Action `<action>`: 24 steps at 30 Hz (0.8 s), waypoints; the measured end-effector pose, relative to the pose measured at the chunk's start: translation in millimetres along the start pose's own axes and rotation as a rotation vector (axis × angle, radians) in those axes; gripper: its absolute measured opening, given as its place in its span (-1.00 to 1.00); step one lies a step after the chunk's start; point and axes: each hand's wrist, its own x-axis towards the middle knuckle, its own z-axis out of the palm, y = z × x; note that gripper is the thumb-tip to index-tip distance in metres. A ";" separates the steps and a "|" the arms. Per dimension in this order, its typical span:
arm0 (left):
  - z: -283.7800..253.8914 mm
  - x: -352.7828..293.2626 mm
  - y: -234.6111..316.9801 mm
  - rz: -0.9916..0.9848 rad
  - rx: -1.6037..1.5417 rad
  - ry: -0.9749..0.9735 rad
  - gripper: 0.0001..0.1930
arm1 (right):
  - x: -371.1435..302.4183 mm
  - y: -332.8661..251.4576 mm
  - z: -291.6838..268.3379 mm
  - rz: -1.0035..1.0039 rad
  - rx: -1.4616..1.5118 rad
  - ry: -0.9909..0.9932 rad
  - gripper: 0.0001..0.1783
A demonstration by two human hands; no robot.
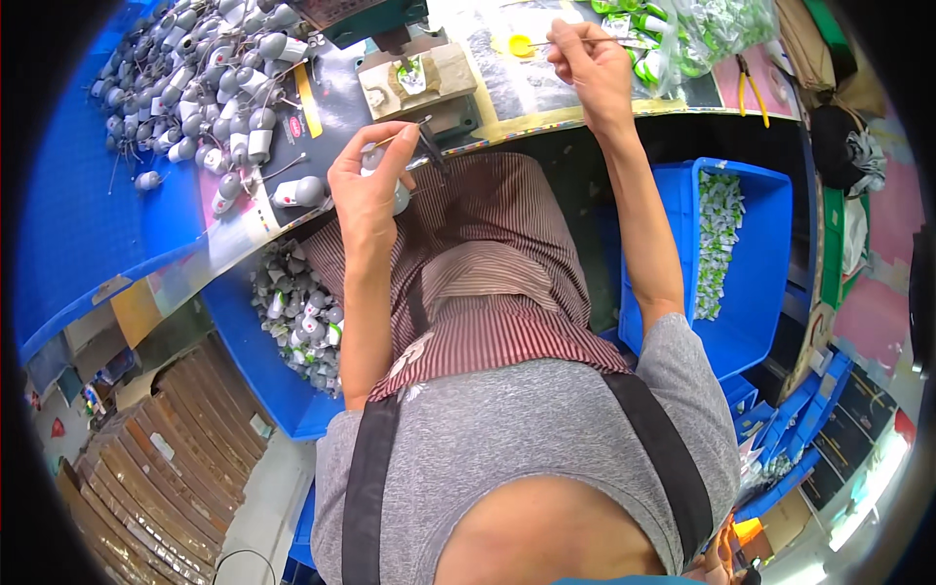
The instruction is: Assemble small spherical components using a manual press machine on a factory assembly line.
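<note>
My left hand is closed around a small grey-and-white rounded part, just in front of the bench edge. A thin wire from that part runs up between thumb and forefinger. Farther right over the bench, my right hand pinches a thin stick; its left end reaches a small yellow round dish. Between the hands stands a metal fixture block with a green-and-white piece on it, under a green press head.
A heap of grey-and-white parts covers the left bench. Bagged green pieces and yellow-handled pliers are at right. Blue bins of parts flank my lap. Stacked cardboard stands lower left.
</note>
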 end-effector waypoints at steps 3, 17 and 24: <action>-1.2 0.7 -1.8 -0.010 0.025 -0.001 -0.84 | 11.1 3.5 3.3 -0.110 -0.282 -0.008 -0.64; 6.8 0.4 -0.1 0.008 0.150 -0.031 -0.84 | 29.6 9.5 17.0 -0.400 -0.812 -0.033 -0.60; 18.6 1.8 -8.5 0.747 0.693 -0.011 -0.89 | 15.3 -4.4 50.0 0.126 0.019 -0.245 -0.73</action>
